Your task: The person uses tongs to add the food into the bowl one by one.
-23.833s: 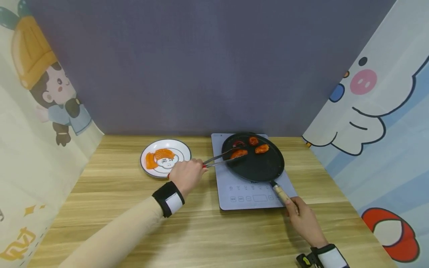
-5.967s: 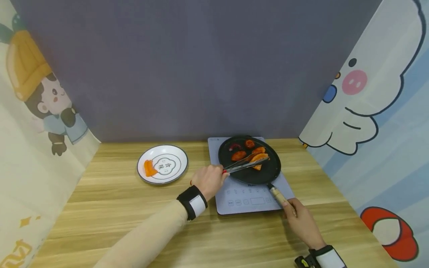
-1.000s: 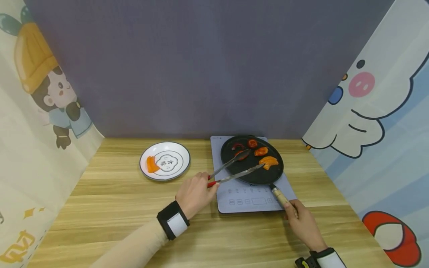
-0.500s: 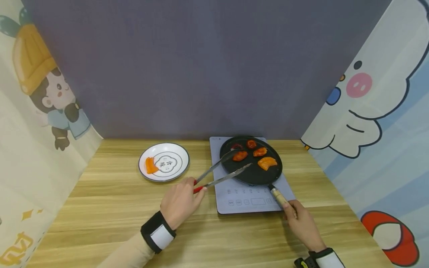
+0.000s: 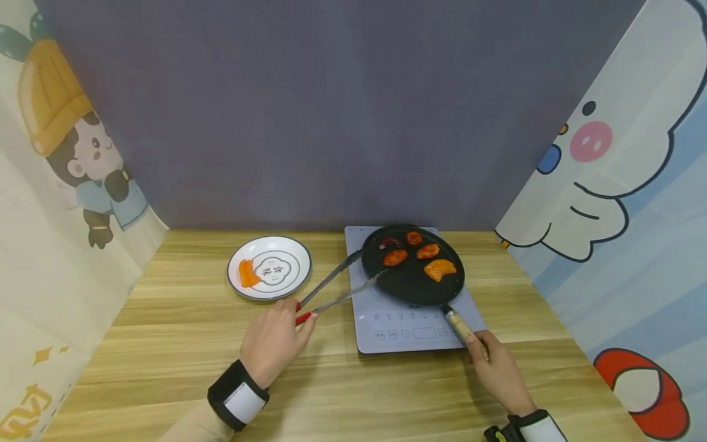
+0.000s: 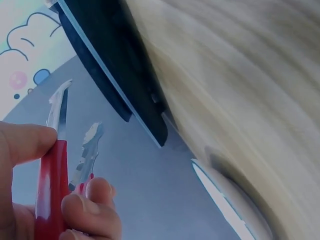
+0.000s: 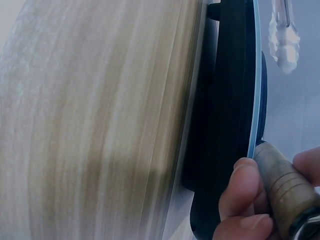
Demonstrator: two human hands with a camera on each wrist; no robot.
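My left hand (image 5: 276, 341) holds a pair of red-handled metal tongs (image 5: 331, 277), whose arms stand apart with nothing between them. In the left wrist view, fingers and thumb curl round the red grip (image 6: 51, 190). The tong tips reach the left rim of a black frying pan (image 5: 411, 288). My right hand (image 5: 497, 368) grips the pan's wooden handle (image 5: 459, 324), also seen in the right wrist view. Several reddish-orange pieces lie in the pan, with a paler orange slice (image 5: 440, 269) at its right. One orange slice (image 5: 248, 274) lies on a white plate (image 5: 295, 258).
Under the pan sits a grey induction cooker (image 5: 386, 344) on the wood-grain table (image 5: 182, 319). A dark grey panel (image 5: 331, 123) rises behind the table. Printed cartoon curtains (image 5: 652, 258) hang on both sides.
Two orange slices have gone from the plate over the longer span, and a paler slice lies in the pan. Lately the left hand drew the tongs back leftward, leaving that slice. The right hand stayed.
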